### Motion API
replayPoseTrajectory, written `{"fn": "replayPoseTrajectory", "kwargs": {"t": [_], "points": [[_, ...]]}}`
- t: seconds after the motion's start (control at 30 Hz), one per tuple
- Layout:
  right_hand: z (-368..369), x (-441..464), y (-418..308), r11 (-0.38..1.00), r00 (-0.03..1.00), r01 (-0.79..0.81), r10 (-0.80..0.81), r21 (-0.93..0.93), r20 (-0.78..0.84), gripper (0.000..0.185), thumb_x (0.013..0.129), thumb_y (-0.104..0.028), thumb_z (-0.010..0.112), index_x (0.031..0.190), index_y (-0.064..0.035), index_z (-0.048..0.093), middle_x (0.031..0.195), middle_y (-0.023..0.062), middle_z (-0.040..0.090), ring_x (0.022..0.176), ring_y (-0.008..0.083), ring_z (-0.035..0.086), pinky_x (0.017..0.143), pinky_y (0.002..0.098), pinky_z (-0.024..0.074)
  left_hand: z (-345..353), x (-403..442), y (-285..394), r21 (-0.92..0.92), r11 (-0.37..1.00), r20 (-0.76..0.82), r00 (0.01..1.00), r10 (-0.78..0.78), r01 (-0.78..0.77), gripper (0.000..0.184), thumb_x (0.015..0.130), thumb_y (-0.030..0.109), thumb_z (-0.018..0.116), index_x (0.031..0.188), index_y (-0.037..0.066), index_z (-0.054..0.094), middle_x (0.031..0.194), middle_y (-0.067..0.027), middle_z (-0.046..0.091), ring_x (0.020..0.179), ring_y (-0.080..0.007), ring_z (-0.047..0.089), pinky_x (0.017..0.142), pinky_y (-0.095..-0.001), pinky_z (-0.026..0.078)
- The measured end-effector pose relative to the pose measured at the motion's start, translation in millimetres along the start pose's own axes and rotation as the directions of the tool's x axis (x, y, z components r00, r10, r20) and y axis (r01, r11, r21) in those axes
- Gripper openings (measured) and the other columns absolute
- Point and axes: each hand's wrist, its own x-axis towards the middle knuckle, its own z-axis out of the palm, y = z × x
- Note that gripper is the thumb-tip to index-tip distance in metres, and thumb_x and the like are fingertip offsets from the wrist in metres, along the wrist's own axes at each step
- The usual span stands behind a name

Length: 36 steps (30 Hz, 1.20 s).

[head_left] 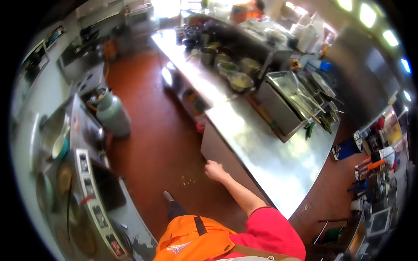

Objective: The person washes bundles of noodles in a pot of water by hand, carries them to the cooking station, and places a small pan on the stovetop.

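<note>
My right hand (215, 170) hangs in front of my body at the end of a bare forearm and a red sleeve (272, 230). Its fingers are curled into a loose fist, and I see nothing held in them. Closest to it is the side panel of a steel counter (274, 152), with a gap that I cannot judge exactly. My left hand is out of view. Below are my orange apron (191, 237) and one shoe (168, 196) on the reddish floor (143, 152).
A gas cylinder (113, 115) stands beside the cooking range (93, 195) on the left. Bowls (241, 81) and pots line the counter further off. A metal box carries a steel tray (296, 93) with utensils. People (383, 156) are at the far right.
</note>
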Motion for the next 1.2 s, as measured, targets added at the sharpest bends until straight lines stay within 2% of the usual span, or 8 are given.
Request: {"fn": "replayPoseTrajectory", "kwargs": {"t": [0.1,0.2,0.27,0.47,0.67,0.93,1.07,1.2], "points": [[-34,43,16,0.991,0.997,-0.015,0.025,0.136,-0.077,0.022,0.086,-0.024,0.056,0.09,-0.0045,0.067,0.093,0.0154,0.065,0.088,0.0325,0.062,0.075,0.0402,0.0493,37,179,93,-0.166,0.982,0.167,0.978,0.122,-0.094,0.032,0.067,0.022,0.066,0.093,0.002,0.063,0.088,-0.0197,0.063,0.087,-0.0364,0.06,0.076,-0.0446,0.046],[-115,68,12,0.9,0.979,-0.136,0.187,0.414,-0.085,0.025,0.086,-0.026,0.058,0.098,-0.0071,0.068,0.092,0.0107,0.068,0.085,0.0242,0.064,0.077,0.0341,0.0493,66,335,232,0.137,0.976,0.146,0.978,0.151,-0.171,0.025,0.074,0.032,0.068,0.086,0.01,0.065,0.084,-0.0133,0.065,0.085,-0.0328,0.062,0.072,-0.0456,0.049],[-160,87,16,0.807,0.971,-0.098,0.206,0.583,-0.123,0.028,0.088,-0.031,0.058,0.101,-0.0093,0.068,0.094,0.0062,0.069,0.087,0.0198,0.063,0.08,0.0321,0.0483,52,414,334,-0.06,0.776,0.01,0.777,0.629,-0.628,0.029,0.076,0.027,0.07,0.099,0.011,0.064,0.099,-0.0106,0.064,0.093,-0.0305,0.061,0.082,-0.0422,0.048],[-299,107,13,0.529,0.87,0.153,0.329,0.835,-0.367,0.021,0.092,-0.018,0.058,0.102,-0.0003,0.066,0.092,0.0061,0.067,0.089,0.0131,0.062,0.082,0.0278,0.0494,-39,508,552,-0.153,0.391,-0.233,0.418,0.878,-0.908,0.026,0.076,0.022,0.069,0.099,0.012,0.062,0.096,-0.0076,0.066,0.088,-0.0263,0.063,0.076,-0.0398,0.05],[-415,166,89,0.359,0.705,0.466,0.401,0.809,-0.584,0.017,0.092,-0.011,0.056,0.104,-0.0004,0.063,0.092,0.0085,0.066,0.084,0.0164,0.064,0.078,0.0288,0.0509,-39,590,697,-0.165,0.27,0.045,0.266,0.963,-0.949,0.023,0.081,0.026,0.064,0.099,0.013,0.062,0.096,-0.0075,0.065,0.09,-0.0268,0.063,0.076,-0.0406,0.05],[-654,166,285,0.128,0.192,0.956,0.407,0.264,-0.893,0.017,0.093,-0.021,0.056,0.096,-0.0051,0.062,0.081,0.0065,0.063,0.08,0.0187,0.062,0.075,0.0337,0.052,-7,705,894,-0.133,0.123,0.417,0.057,0.907,-0.983,0.027,0.084,0.028,0.06,0.106,0.013,0.062,0.104,-0.0106,0.063,0.097,-0.028,0.061,0.082,-0.0414,0.049],[-751,173,413,0.514,-0.059,0.78,0.627,0.356,-0.777,0.02,0.092,-0.021,0.057,0.104,-0.0056,0.063,0.095,0.0049,0.066,0.087,0.0142,0.061,0.078,0.0301,0.0493,23,757,962,-0.22,0.175,0.468,0.053,0.882,-0.96,0.034,0.077,0.026,0.069,0.106,0.01,0.06,0.108,-0.014,0.06,0.105,-0.0326,0.056,0.086,-0.0431,0.048],[-791,204,495,0.805,-0.114,0.167,0.589,0.569,-0.8,0.029,0.091,-0.025,0.058,0.11,-0.0031,0.061,0.101,0.0066,0.066,0.09,0.0137,0.06,0.082,0.0275,0.0456,43,784,995,-0.077,0.18,0.514,0.116,0.85,-0.981,0.057,0.062,0.028,0.081,0.107,0.005,0.055,0.112,-0.0169,0.054,0.109,-0.0357,0.05,0.089,-0.0434,0.046]]}}
